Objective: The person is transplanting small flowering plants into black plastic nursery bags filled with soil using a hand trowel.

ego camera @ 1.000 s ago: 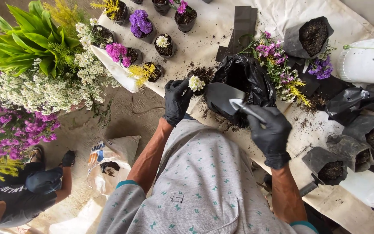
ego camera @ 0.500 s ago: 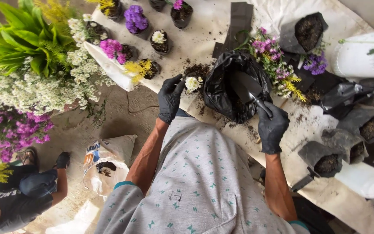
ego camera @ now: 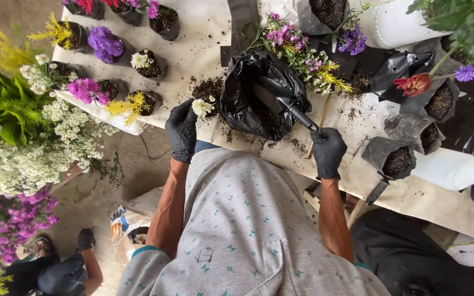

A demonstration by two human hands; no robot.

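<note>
Both my hands wear black gloves. My left hand (ego camera: 182,130) holds a small white flower (ego camera: 201,106) by its stem, beside a pile of loose soil (ego camera: 208,87). My right hand (ego camera: 328,151) grips the handle of a black trowel (ego camera: 285,101), whose blade reaches down into an open black plastic bag (ego camera: 242,104) of soil on the white-covered table (ego camera: 209,38). The bag sits between my two hands.
Several small black grow bags with flowers (ego camera: 105,46) line the table's left side, more soil-filled bags (ego camera: 407,145) its right. Cut purple and yellow flowers (ego camera: 303,49) lie behind the bag. White and purple blooms (ego camera: 23,164) stand at left. Another person's gloved hand (ego camera: 86,239) is low left.
The trowel has gone from above the bag's rim down into the bag. My right hand has dropped back toward me; my left hand still holds the white flower.
</note>
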